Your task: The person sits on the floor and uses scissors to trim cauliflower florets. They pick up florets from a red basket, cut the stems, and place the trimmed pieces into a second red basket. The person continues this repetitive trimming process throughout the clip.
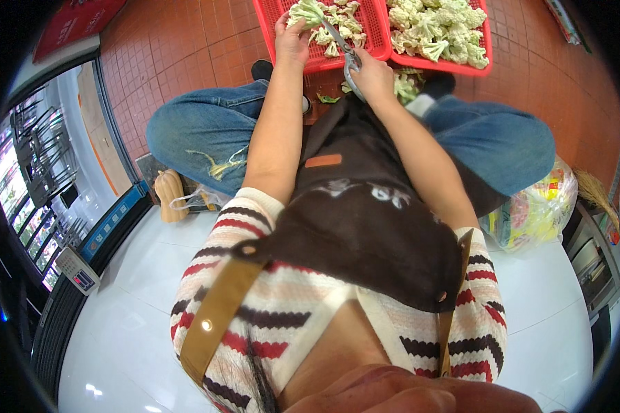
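Note:
My left hand holds a piece of cauliflower above the left red plastic basket, at its near left part. In my right hand is a pair of scissors with grey handles, its blades pointing up and left to the cauliflower's stem. Cut florets lie in that basket under the blades. Close beside it on the right, another red basket is heaped with cauliflower florets. More cauliflower shows below the baskets, between my legs, partly hidden by my right hand.
A green leaf scrap lies on the reddish tiled floor. At the left stand a butternut squash and a digital scale. A filled clear plastic bag sits by my right knee, with a straw broom beyond it.

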